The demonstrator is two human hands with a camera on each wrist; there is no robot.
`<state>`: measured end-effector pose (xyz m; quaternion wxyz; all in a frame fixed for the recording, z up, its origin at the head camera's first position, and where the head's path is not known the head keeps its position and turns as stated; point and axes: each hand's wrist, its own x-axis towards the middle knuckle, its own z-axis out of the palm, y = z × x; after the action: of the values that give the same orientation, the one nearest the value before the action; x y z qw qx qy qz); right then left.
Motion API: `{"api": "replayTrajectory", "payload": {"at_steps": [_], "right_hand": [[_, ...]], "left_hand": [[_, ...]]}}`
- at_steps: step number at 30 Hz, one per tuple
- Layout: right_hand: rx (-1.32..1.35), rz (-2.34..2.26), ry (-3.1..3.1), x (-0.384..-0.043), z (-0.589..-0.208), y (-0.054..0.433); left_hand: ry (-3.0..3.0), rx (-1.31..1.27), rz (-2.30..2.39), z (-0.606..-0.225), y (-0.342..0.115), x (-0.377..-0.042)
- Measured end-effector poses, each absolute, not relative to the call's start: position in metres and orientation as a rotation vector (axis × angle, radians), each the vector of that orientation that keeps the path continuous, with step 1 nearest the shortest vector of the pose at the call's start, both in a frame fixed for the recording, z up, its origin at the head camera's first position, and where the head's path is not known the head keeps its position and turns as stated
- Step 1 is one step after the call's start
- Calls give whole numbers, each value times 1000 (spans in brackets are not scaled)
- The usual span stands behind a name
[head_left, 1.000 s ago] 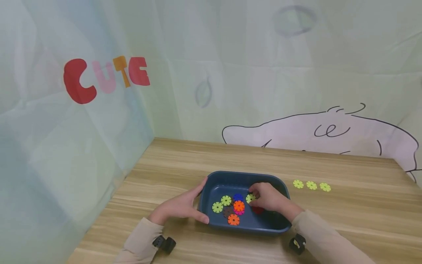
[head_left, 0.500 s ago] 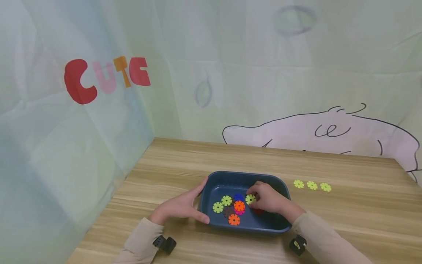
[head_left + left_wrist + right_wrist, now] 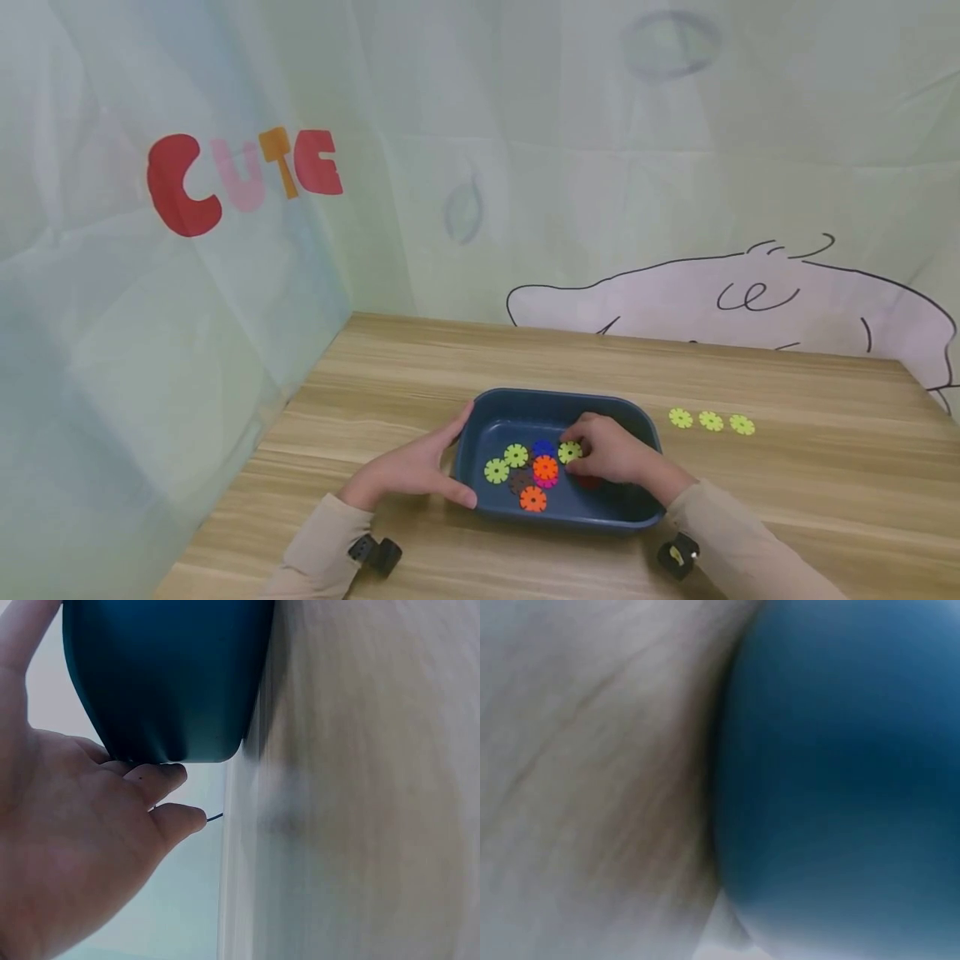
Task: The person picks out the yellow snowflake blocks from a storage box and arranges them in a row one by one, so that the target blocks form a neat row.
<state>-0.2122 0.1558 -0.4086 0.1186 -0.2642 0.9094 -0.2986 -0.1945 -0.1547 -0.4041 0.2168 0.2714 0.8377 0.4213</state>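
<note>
My left hand (image 3: 408,471) holds the left end of a dark blue plastic tub (image 3: 555,522), its thumb at the near corner and fingers at the far one. In the left wrist view, the left palm (image 3: 75,825) and loosely bent fingers lie against the tub's outer wall (image 3: 172,675). My right hand (image 3: 611,450) reaches inside the tub, thumb and fingers pinching a yellow-green notched snowflake disc (image 3: 570,452). Two more yellow-green discs, orange discs (image 3: 533,499), and brown, pink and blue ones lie left of it. A red disc (image 3: 589,482) is partly hidden below the right hand.
Three yellow-green discs (image 3: 711,421) lie in a row on the wooden table (image 3: 420,354), right of the tub. A printed cloth backdrop (image 3: 420,167) stands behind and to the left. The right wrist view shows only the blurred tub wall (image 3: 840,780) and table.
The right fingers have shifted slightly left around the yellow-green disc, and more of its face shows now. The left hand and tub have stayed in place.
</note>
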Motion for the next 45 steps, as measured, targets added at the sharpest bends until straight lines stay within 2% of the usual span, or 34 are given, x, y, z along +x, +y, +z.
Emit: {"api": "replayTrajectory", "payload": {"at_steps": [7,12,22,32,45], "right_hand": [[-789,-959,2728,-210,-405,166],[-761,-1062,2775,-206,-387,180],[-609,-1019,2991,-201,-364,234],[-400,-948,3112,-201,-365,294],[-209,-920,3190,-203,-383,353]], "left_hand": [[2318,753,1158,-403,-155,-194],[2319,740,1160,-404,-155,-194],[2314,741,1163,-405,-154,-195],[2319,740,1160,-406,-155,-195],[2313,745,1168,-408,-155,-196]]}}
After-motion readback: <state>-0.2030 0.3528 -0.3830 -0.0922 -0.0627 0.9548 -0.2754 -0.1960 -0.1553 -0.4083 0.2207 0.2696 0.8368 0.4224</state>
